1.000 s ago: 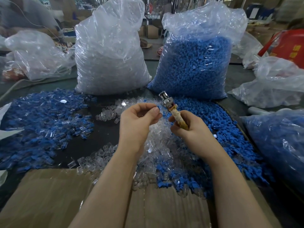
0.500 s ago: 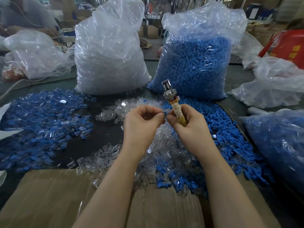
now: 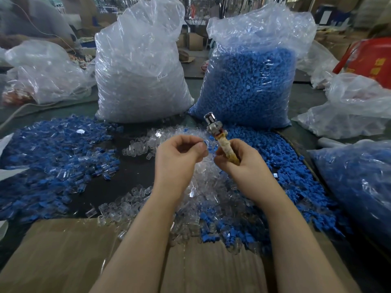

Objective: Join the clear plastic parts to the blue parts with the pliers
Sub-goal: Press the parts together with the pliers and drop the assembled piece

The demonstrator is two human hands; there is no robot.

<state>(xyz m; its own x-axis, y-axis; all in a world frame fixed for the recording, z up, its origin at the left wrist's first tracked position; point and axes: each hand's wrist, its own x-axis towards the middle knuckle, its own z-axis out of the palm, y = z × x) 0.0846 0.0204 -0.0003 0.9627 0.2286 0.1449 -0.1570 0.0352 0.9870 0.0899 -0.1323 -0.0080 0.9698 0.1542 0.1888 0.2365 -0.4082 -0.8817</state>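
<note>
Pliers are standing nearly upright in your right hand, whose fingers are curling round the wrapped handle, metal head pointing far and slightly left. Your left hand is pinching a small part, apparently clear with a touch of blue, just left of that handle and below the head. Loose clear parts are lying beneath both hands, blue parts spreading to the right.

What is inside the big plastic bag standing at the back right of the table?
The big bag is filled with small blue parts, visible through its clear film. What lies deeper in the bag or under it cannot be seen.
</note>
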